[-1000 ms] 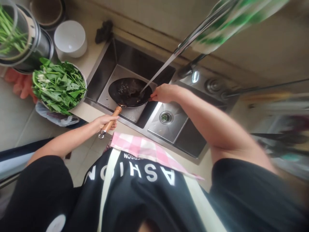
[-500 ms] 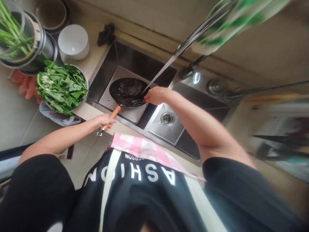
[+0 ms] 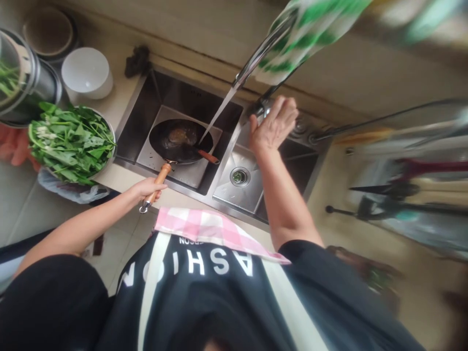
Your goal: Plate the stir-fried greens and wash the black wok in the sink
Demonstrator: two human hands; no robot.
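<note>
My left hand [image 3: 149, 187] is wrapped round the wooden handle of a black wok [image 3: 161, 141], which rests in the left basin of a steel sink [image 3: 126, 119]. Water streams into the wok from a metal faucet [image 3: 252, 61]. Inside the wok lies a utensil with a reddish-brown handle [image 3: 208, 156]; its dark head is hard to make out under the water. My right hand [image 3: 274, 124], fingers stretched out and holding nothing, is up by the faucet's base [image 3: 260, 108]. Whether it touches the faucet cannot be told.
Left of the sink stand a bowl heaped with leafy greens [image 3: 73, 144], a white bowl [image 3: 87, 73] and dark pots [image 3: 49, 31]. A drain [image 3: 240, 176] shows in the right basin. Blurred utensils, including a knife [image 3: 380, 189], lie on the right.
My right hand has let go of the utensil at the wok's rim and moved up and right to the faucet base. My left hand keeps its hold; the view has shifted.
</note>
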